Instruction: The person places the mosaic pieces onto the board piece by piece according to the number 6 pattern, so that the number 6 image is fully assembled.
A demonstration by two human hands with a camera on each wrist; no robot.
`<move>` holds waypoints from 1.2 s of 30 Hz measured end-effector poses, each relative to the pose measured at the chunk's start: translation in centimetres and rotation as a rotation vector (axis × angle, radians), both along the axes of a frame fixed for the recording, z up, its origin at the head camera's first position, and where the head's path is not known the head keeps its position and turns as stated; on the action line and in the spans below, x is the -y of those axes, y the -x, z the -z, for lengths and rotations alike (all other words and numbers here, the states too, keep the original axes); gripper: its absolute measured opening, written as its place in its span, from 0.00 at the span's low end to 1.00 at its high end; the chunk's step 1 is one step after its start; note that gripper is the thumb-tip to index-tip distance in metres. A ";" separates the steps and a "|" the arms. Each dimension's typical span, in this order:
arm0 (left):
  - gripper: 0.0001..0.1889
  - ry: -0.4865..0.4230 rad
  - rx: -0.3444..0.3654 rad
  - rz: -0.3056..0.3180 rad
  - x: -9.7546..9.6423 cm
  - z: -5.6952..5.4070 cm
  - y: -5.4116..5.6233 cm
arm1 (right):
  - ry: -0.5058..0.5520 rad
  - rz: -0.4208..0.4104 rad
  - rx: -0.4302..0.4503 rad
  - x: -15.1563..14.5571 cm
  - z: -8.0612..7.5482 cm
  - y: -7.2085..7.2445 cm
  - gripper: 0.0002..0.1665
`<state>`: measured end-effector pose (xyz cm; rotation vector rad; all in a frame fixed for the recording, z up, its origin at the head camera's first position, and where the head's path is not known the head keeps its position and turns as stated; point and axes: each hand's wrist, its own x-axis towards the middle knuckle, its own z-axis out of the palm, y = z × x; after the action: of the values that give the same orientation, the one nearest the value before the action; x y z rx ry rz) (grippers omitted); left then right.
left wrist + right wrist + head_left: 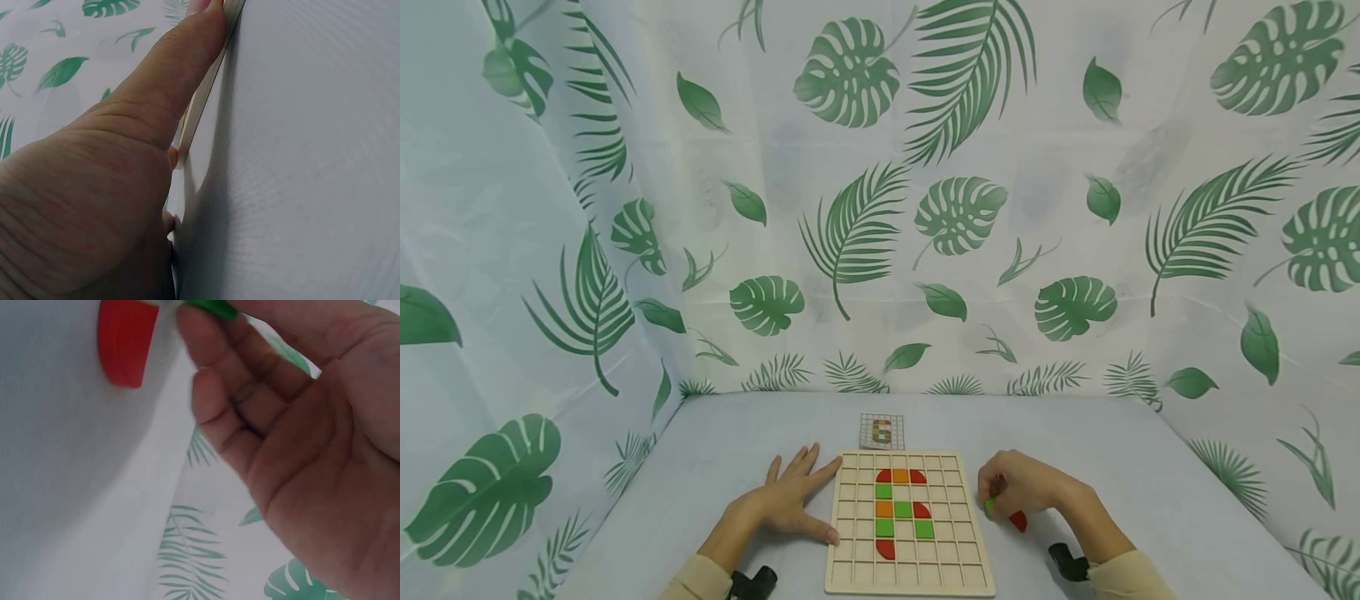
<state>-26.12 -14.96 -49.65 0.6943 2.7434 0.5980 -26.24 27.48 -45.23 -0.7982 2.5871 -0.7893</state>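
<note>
A wooden grid board lies on the table, with red, orange and green tiles set in several of its squares. My left hand spreads its fingers at the board's left edge, the thumb touching the rim; in the left wrist view the thumb lies along the board's side. Right of the board, my right hand pinches a green tile between thumb and fingers, low over the table. Just beside it a red tile with one rounded corner lies on the cloth, partly covered by the hand in the head view.
Behind the board lies a small pattern card showing a coloured figure on a grid. White cloth covers the table. Leaf-print curtains hang at the back and sides.
</note>
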 end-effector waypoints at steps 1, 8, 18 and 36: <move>0.64 0.000 -0.001 0.000 0.0 0.0 0.0 | 0.022 -0.009 -0.013 0.1 -0.1 0.1 0.11; 0.64 0.004 -0.006 -0.003 0.0 0.0 0.0 | 0.170 -0.056 -0.056 1.6 -0.6 0.4 0.06; 0.64 0.004 -0.009 -0.009 -0.1 0.3 0.0 | 0.233 -0.077 -0.097 4.9 -0.8 -0.4 0.06; 0.64 -0.005 -0.004 0.003 0.0 0.1 0.0 | 0.332 -0.142 -0.015 9.7 -0.2 -2.6 0.05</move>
<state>-26.13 -15.00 -49.77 0.7011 2.7447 0.6043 -23.63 17.76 -45.03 -1.0708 2.4096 -1.1897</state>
